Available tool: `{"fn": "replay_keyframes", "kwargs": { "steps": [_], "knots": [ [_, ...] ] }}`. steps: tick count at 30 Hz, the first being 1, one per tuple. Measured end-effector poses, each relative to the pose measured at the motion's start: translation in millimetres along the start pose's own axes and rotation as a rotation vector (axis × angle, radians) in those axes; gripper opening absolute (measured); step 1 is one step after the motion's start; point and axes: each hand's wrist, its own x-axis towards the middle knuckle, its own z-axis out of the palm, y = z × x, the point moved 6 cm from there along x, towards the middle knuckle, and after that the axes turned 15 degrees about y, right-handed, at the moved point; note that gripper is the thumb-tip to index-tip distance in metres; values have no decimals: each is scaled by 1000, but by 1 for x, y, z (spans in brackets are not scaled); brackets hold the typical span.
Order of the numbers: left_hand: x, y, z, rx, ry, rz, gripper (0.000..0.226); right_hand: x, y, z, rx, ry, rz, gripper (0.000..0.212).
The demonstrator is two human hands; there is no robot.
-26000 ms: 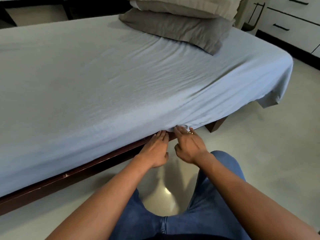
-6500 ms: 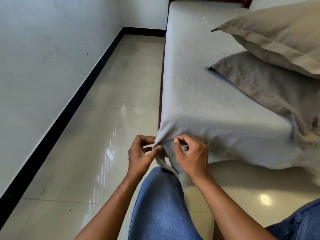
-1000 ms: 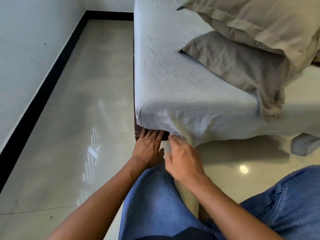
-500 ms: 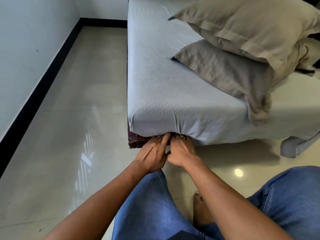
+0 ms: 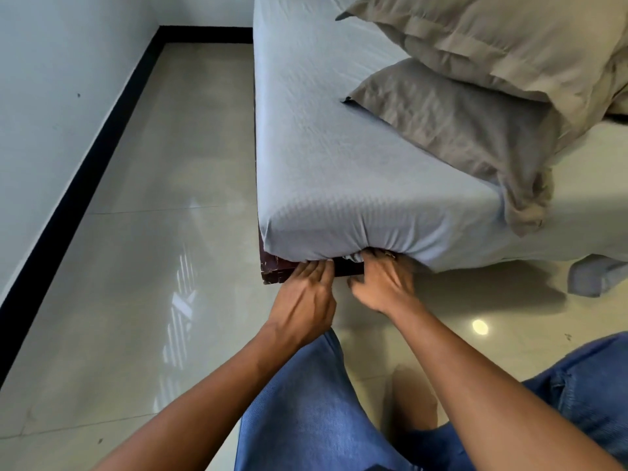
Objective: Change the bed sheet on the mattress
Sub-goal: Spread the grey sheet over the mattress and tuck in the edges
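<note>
Sheet (image 5: 339, 185) hem touches left grip (image 5: 306, 294), right grip (image 5: 384, 283) (corner).

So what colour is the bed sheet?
The bed sheet is plain pale blue, clearest in the head view.

Left hand (image 5: 306, 295), right hand (image 5: 384, 287): fingers (image 5: 319, 270) pushed under sheet (image 5: 339, 185) edge, against bed frame (image 5: 277, 270).

1. A beige pillow (image 5: 509, 39) lies at the upper right of the frame, on top of a grey pillow (image 5: 458, 120) whose open end sags down at the right.
2. A glossy pale tiled floor (image 5: 153, 232) fills the left and lower parts, with a round light reflection (image 5: 480, 327) at the lower right.
3. A white wall (image 5: 51, 96) stands at the upper left, edged by a black skirting (image 5: 85, 171).
4. The scuffed corner of a dark wooden bed frame (image 5: 275, 271) shows at centre.
</note>
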Motion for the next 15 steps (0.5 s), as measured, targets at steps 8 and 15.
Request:
{"fn": "replay_keyframes", "kwargs": {
  "steps": [8,15],
  "knots": [
    [-2,-9,24,64,-72,-51,78,-50,-15,-30,104,153,-212,57],
    [-11,-36,-15,-178,28,69,53,-3,-43,13,-17,-147,-171,69]
  ]
}}
